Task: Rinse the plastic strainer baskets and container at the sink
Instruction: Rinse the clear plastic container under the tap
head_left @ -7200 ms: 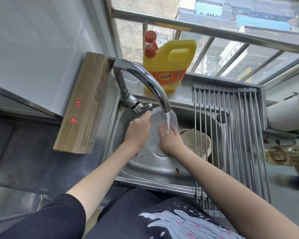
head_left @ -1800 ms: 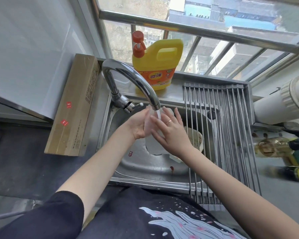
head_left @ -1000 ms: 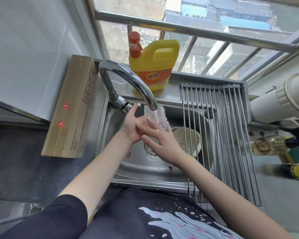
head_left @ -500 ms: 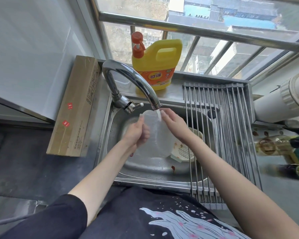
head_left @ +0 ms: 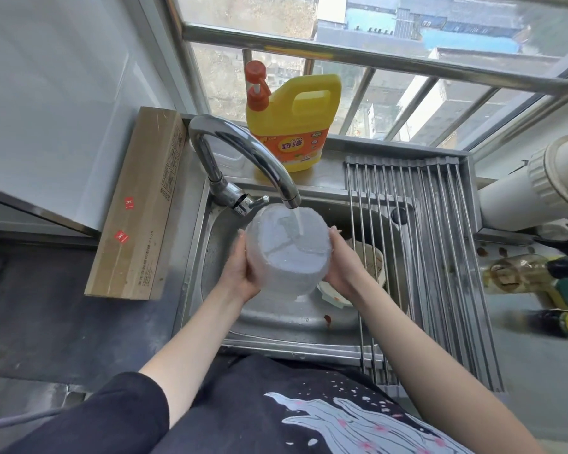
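Both hands, left hand (head_left: 240, 276) and right hand (head_left: 343, 268), cup the clear container (head_left: 287, 249) under the faucet (head_left: 243, 158), above the sink (head_left: 276, 322); a strainer basket (head_left: 373, 260) lies beside. Wet plastic could slip, or the stream splash out.

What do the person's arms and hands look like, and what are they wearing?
Both forearms are bare, with no gloves and no watch. The left hand and right hand show no ring in this view. A black sleeve covers the left upper arm down to about the elbow. The black top below has a white wavy print with small pink flecks.
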